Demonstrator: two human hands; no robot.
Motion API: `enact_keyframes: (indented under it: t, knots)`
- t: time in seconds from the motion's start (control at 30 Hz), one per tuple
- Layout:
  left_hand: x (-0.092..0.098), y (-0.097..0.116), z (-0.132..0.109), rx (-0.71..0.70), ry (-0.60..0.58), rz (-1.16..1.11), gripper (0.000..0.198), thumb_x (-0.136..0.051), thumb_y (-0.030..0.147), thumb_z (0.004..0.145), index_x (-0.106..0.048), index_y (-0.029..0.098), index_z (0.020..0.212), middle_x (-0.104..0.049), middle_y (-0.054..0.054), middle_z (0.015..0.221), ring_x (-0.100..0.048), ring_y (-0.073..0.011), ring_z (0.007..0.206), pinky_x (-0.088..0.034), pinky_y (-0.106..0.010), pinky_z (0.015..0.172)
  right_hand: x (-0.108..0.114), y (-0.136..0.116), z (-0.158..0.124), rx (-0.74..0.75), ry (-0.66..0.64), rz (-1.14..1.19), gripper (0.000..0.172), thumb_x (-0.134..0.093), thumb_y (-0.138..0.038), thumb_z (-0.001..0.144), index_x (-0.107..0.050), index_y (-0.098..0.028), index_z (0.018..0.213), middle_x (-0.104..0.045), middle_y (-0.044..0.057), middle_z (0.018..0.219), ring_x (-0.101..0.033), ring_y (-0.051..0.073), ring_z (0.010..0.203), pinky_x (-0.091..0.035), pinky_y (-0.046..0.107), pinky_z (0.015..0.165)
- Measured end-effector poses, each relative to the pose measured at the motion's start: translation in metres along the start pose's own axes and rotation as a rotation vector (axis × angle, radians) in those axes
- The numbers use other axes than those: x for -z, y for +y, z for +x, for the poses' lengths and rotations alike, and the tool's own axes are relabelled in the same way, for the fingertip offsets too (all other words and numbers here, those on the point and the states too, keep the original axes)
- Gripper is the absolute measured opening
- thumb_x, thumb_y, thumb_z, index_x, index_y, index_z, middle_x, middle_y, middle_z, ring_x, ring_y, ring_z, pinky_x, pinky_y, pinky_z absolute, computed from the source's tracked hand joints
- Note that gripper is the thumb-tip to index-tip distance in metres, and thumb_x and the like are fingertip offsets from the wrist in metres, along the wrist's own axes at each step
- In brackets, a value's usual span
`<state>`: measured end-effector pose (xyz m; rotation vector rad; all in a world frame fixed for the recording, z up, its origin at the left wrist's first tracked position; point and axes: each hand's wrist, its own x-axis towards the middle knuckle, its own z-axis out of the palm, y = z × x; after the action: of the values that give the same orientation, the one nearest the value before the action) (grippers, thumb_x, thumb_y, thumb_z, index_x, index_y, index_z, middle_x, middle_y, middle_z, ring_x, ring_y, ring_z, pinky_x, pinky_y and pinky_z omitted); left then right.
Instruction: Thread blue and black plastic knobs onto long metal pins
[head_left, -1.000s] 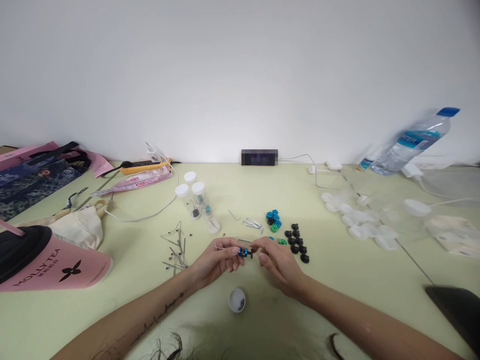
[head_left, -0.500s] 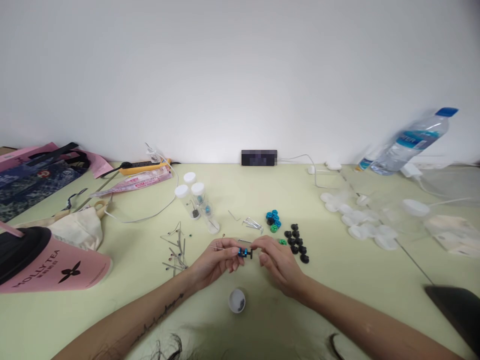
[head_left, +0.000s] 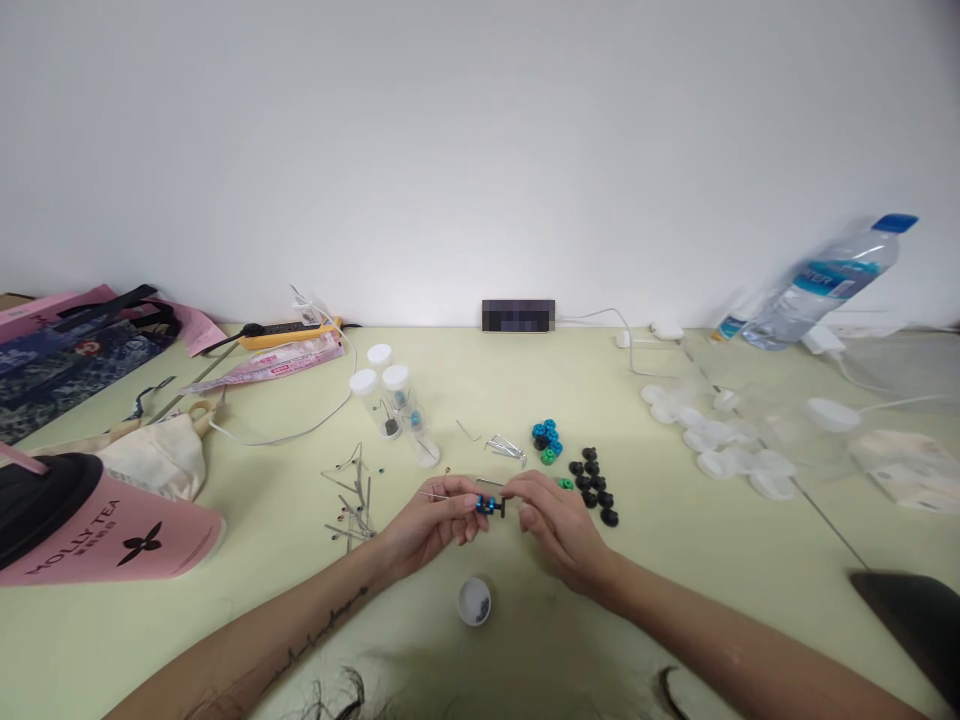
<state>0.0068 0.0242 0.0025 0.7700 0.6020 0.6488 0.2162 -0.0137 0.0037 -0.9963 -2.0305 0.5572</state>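
Observation:
Between finger and thumb, my left hand (head_left: 435,520) holds a small blue and black part (head_left: 490,506) on a thin metal rod. My right hand (head_left: 559,525) is just to the right of it, fingers bent and close together near the part's black end; what they hold, if anything, is too small to make out. A round white cap (head_left: 474,602) with small dark pieces in it lies below my hands. Beyond them are metal hex keys (head_left: 506,449), blue knobs (head_left: 547,434), a green knob (head_left: 565,484) and several black knobs (head_left: 590,478).
Metal rods (head_left: 352,508) lie left of my hands, with clear white-capped tubes (head_left: 397,400) behind them. A pink cup (head_left: 142,530) is at the left. On the right are white round lids (head_left: 720,445), a water bottle (head_left: 825,290) and a dark object (head_left: 915,620).

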Motion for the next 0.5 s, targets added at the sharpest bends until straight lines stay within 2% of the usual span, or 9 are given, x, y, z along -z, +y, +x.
enact_keyframes:
  t: [0.5]
  knots:
    - [-0.0004,-0.0001,-0.0002,0.003,0.003,0.003,0.015,-0.068,0.022,0.080,-0.068,0.007,0.085,-0.068,-0.008,0.068,-0.056,-0.0053,0.049,-0.043,-0.013,0.048,-0.0003,0.0003,-0.0009,-0.011,-0.003,-0.005,0.024,-0.033,-0.026,0.098,-0.053,-0.021,0.109,-0.061,0.007,0.096,-0.059,0.018,0.085,-0.044,0.028,0.070]
